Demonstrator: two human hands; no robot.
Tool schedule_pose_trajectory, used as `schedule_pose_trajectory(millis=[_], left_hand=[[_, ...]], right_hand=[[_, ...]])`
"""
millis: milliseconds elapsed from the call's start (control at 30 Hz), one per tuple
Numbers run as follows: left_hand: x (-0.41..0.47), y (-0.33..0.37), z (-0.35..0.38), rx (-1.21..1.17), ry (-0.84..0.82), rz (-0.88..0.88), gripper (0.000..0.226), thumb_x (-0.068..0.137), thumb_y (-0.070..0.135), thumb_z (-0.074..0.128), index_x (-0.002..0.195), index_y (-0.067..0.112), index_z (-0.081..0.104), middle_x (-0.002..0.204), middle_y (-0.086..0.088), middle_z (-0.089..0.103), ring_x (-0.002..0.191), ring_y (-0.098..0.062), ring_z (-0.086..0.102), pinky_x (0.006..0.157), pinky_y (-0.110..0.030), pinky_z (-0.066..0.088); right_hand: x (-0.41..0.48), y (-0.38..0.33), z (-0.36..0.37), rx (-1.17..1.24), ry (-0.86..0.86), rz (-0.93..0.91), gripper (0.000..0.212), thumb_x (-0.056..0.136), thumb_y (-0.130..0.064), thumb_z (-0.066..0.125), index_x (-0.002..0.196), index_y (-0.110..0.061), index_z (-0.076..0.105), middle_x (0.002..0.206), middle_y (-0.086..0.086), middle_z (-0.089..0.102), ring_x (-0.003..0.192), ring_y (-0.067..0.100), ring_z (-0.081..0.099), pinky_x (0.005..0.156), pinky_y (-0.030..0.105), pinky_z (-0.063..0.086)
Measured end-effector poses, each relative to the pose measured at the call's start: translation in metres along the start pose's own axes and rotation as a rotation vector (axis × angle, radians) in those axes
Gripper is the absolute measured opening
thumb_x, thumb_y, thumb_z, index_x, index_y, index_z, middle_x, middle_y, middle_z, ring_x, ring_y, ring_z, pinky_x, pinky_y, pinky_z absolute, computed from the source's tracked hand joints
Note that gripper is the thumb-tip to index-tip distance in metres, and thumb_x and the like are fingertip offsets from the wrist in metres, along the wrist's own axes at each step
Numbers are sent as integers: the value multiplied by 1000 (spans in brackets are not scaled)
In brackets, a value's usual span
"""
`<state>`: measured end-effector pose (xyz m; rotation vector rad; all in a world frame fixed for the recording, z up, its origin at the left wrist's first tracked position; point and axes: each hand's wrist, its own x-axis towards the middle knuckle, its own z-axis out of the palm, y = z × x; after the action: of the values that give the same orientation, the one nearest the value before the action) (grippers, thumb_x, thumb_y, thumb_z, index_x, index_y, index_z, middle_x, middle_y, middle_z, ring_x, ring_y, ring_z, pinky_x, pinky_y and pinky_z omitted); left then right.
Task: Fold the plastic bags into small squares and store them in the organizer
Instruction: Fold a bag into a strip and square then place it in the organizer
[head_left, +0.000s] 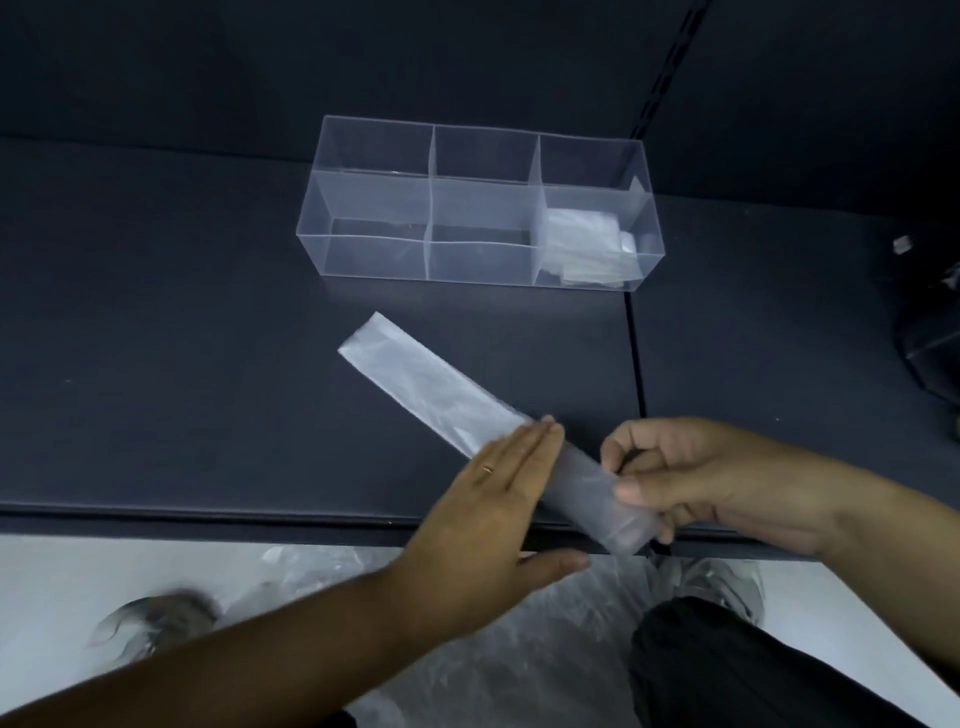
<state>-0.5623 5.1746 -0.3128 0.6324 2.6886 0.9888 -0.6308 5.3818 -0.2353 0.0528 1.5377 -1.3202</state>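
Translucent plastic, from the head camera: a bag (431, 389) folded into a long strip lies slantwise on the dark bench (182, 364), its near end at the front edge. The left grip (488, 509) lies flat, fingers straight, pressing the strip. The right grip (696, 478) pinches the near end. Beyond stands the clear organizer (374, 260), with folded bags (587, 239) in its front right compartment. A good fold probably needs the strip kept pinned and the end brought over squarely.
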Motion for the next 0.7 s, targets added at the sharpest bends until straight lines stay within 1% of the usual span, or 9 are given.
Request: schedule_pose_trajectory(millis=[100, 167, 200, 267, 333, 400, 500, 600, 700], left_hand=[[-5, 9, 2, -281, 123, -131, 49, 98, 33, 50, 145, 29, 39, 147, 16, 40, 133, 3, 37, 110, -19, 29], [-5, 10, -8, -513, 141, -225, 30, 101, 29, 46, 128, 35, 58, 113, 21, 67, 108, 9, 57, 93, -11, 42], [-5, 10, -13, -604, 162, -265, 25, 100, 30, 47, 114, 39, 65, 92, 21, 69, 93, 13, 60, 82, -6, 42], [-2, 6, -24, -759, 192, -335, 27, 94, 35, 46, 91, 34, 73, 72, 21, 66, 77, 14, 60, 72, -2, 40], [2, -3, -29, -946, 154, -378, 30, 93, 35, 46, 102, 26, 73, 95, 17, 73, 96, 3, 65, 84, -9, 45], [3, -11, -29, -1054, 105, -407, 34, 97, 31, 44, 115, 17, 68, 111, 4, 72, 108, -11, 65, 94, -20, 49], [5, -19, -28, -1159, 78, -478, 34, 100, 29, 40, 118, 17, 66, 113, -1, 71, 110, -15, 65, 93, -23, 51], [9, -28, -27, -1272, 64, -552, 34, 101, 29, 39, 120, 17, 65, 115, -5, 70, 111, -19, 65, 94, -30, 52], [14, -36, -29, -1349, 62, -608, 34, 103, 27, 37, 121, 13, 63, 115, -8, 70, 107, -23, 66, 86, -30, 56]], right_hand=[[-2, -15, 10, -65, -40, -123, 15, 87, -24, 65, 90, -11, 57, 73, 2, 68, 64, 14, 64, 56, 20, 49], [4, -22, 6, -228, 174, -272, 22, 86, -35, 61, 97, -17, 59, 84, -5, 69, 69, 14, 60, 59, 20, 48], [10, -23, 3, -279, 250, -340, 26, 86, -37, 61, 107, -22, 59, 98, -9, 68, 73, 13, 57, 63, 22, 47], [24, -20, 3, -281, 144, -396, 40, 90, -30, 62, 128, -27, 50, 125, -15, 60, 74, 13, 51, 66, 25, 44], [41, -9, 9, -264, -27, -346, 56, 87, -18, 67, 137, -25, 42, 131, -10, 57, 70, 20, 41, 68, 25, 42], [53, 0, 14, -264, -74, -301, 67, 82, -11, 71, 140, -23, 38, 131, -3, 58, 67, 17, 39, 68, 21, 42], [59, 9, 11, -266, -60, -253, 81, 80, -10, 74, 145, -26, 29, 130, 0, 58, 72, 4, 51, 71, 18, 46], [58, 16, 8, -321, -83, -209, 87, 77, -10, 77, 146, -29, 27, 125, 3, 60, 86, 8, 56, 78, 20, 47], [64, 18, 12, -358, 3, -196, 86, 75, -5, 79, 144, -26, 31, 112, -1, 65, 86, 8, 58, 79, 20, 48]])
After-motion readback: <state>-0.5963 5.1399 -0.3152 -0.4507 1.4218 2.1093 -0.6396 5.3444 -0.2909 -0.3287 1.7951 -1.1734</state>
